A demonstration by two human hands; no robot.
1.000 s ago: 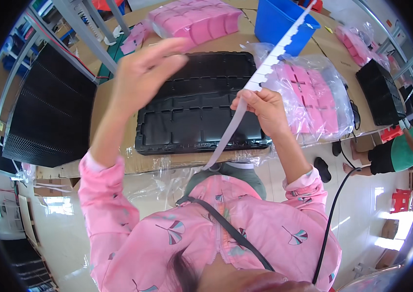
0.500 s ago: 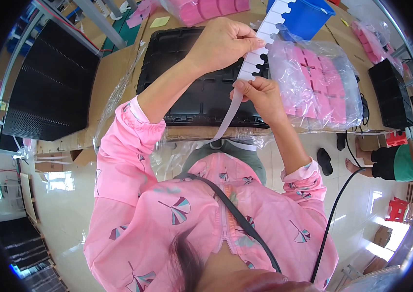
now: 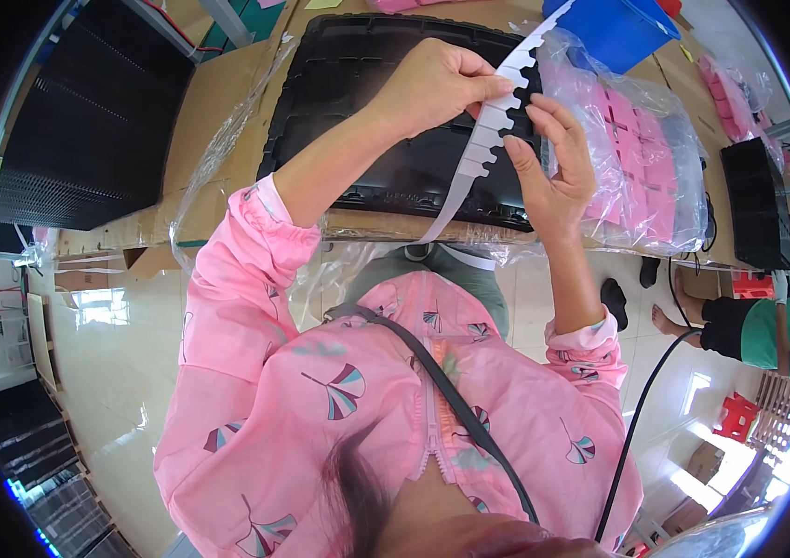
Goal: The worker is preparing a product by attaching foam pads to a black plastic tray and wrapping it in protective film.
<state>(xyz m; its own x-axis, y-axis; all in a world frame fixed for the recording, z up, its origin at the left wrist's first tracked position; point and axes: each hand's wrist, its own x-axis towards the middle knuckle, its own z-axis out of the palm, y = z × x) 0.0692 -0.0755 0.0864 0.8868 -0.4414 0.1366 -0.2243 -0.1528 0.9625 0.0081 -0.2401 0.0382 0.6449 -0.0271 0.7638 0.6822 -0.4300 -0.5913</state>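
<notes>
Since the earlier frame the right hand (image 3: 558, 172) has let go of the white strip (image 3: 481, 147) — its thumb and fingers now stand apart, just beside the toothed right edge. Clamped as before, the left hand (image 3: 437, 88) pinches the strip between thumb and fingers. The strip slants over the right part of a black tray (image 3: 390, 181), from near the blue bin (image 3: 614, 33) on the far right down to the table's near edge. Pink pieces in clear wrap (image 3: 632, 153) lie right of the tray — all on the cardboard-covered table (image 3: 218, 139). A black perforated panel (image 3: 88, 112) stands at left.
</notes>
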